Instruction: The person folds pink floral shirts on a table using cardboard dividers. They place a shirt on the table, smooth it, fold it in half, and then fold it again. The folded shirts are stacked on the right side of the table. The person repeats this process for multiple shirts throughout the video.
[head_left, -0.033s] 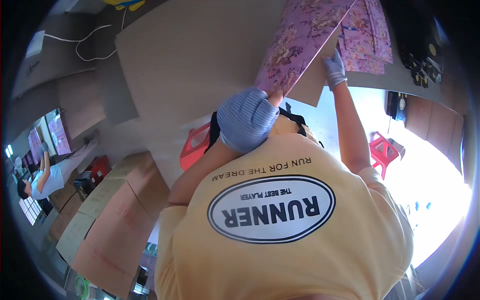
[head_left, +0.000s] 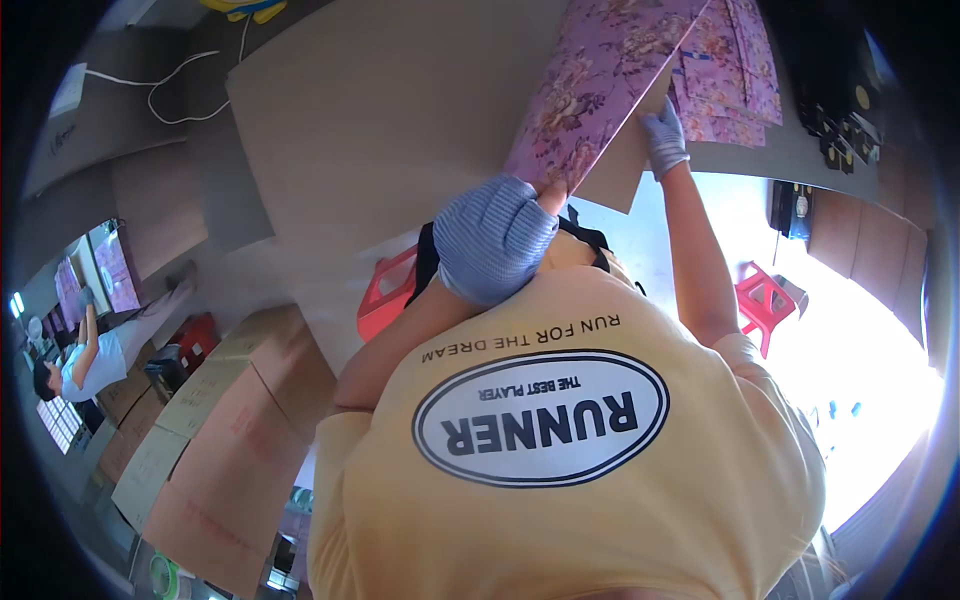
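Note:
My left hand (head_left: 495, 240), in a grey-blue striped knit glove with the thumb tip bare, is closed on the near corner of a pink-purple sheet with a flower print (head_left: 585, 95). The sheet slants up and away from me. Under its right edge shows a plain brown board (head_left: 615, 180), its corner pointing toward me. My right hand (head_left: 666, 140), gloved alike, reaches out at the board's right edge. Its fingers are stretched out and apart, and the tips lie close to a stack of matching flowered pieces (head_left: 735, 90).
A large grey-brown board (head_left: 390, 110) covers the table on the left. Below stand cardboard boxes (head_left: 230, 430) and red stools (head_left: 765, 308) (head_left: 388, 290). Another person (head_left: 95, 355) works at far left. Small black-and-gold items (head_left: 845, 130) lie at far right.
My right hand has shifted very slightly to the left and upward. My left hand keeps its hold on the flowered sheet.

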